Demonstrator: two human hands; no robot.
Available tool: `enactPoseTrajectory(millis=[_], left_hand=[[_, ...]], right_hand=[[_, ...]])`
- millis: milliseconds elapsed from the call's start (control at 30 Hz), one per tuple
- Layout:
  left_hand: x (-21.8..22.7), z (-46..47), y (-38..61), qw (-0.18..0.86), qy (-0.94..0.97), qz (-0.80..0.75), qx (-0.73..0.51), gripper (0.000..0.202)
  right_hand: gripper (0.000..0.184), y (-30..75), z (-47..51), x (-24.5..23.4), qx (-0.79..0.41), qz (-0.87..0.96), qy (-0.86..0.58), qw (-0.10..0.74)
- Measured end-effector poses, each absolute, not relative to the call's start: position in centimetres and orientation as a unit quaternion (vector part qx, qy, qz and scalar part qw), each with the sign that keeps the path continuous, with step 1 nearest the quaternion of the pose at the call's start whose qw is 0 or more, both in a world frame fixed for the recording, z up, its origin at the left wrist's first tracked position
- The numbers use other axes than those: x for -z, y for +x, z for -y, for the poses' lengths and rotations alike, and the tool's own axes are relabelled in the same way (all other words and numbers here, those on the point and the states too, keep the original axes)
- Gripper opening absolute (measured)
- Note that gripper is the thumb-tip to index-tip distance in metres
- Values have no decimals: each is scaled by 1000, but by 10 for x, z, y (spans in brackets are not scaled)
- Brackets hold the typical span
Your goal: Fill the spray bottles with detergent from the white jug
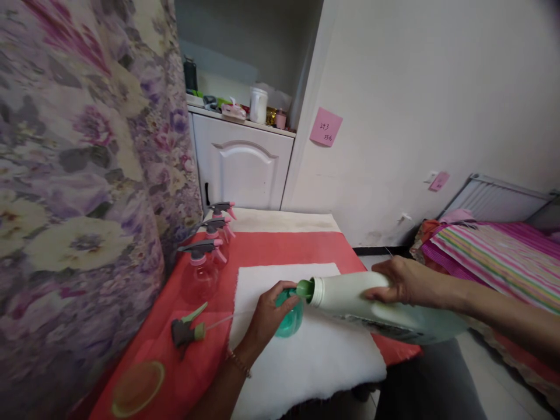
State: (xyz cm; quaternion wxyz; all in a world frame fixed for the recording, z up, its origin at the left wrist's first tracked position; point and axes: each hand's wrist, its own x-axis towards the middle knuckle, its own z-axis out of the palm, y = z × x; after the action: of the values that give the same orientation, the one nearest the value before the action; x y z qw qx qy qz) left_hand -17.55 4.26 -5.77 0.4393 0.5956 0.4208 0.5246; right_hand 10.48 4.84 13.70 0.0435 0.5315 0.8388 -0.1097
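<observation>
My left hand [269, 312] is closed around the neck of a small green see-through bottle [290, 324], which stands on a white cloth. In my right hand [396, 283] is a large pale jug [343, 291], tipped on its side with its mouth to the left. A green spout [305, 289] at the jug's mouth reaches the top of the small bottle. Whether liquid is flowing, I cannot tell. Left of my left hand lies a loose spray head [188, 332] with a green trigger and a thin tube.
Three clear spray bottles [201, 277] with grey and pink heads line the table's left edge. A round, green-rimmed lid [137, 389] lies at the front left of the red tabletop [280, 248]. A floral curtain [87, 175] hangs on the left; a bed [503, 245] is at right.
</observation>
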Motion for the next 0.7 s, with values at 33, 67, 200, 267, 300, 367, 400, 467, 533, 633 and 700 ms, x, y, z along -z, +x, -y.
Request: enactPoseTrajectory(millis=[33, 67, 200, 267, 300, 367, 400, 467, 533, 633, 700], left_hand=[[58, -43, -175, 440, 594, -421, -526, 22], [58, -43, -175, 440, 593, -421, -526, 22], [57, -43, -174, 445, 587, -424, -527, 24], [54, -41, -173, 445, 584, -426, -528, 23], [53, -41, -173, 445, 584, -426, -528, 23], [51, -39, -174, 445, 586, -426, -527, 24], [50, -39, -174, 444, 587, -427, -526, 24], [50, -39, -175, 440, 589, -433, -523, 25], [52, -40, -176, 431, 591, -439, -522, 26], [57, -43, -178, 409, 599, -442, -528, 28], [60, -45, -179, 398, 603, -441, -532, 27]], right_hand=[[51, 108, -48, -132, 118, -837, 534, 35], [51, 110, -48, -126, 130, -832, 539, 26], [48, 118, -46, -109, 244, -789, 563, -21], [44, 121, -47, -103, 320, -756, 568, -57], [42, 123, -48, -101, 351, -740, 569, -80], [39, 127, -51, -97, 387, -716, 566, -134], [40, 128, -54, -95, 394, -711, 558, -164], [43, 128, -59, -91, 398, -704, 540, -235], [47, 122, -66, -85, 401, -682, 523, -318], [54, 103, -80, -68, 398, -640, 510, -415], [61, 86, -93, -52, 389, -620, 507, -455]])
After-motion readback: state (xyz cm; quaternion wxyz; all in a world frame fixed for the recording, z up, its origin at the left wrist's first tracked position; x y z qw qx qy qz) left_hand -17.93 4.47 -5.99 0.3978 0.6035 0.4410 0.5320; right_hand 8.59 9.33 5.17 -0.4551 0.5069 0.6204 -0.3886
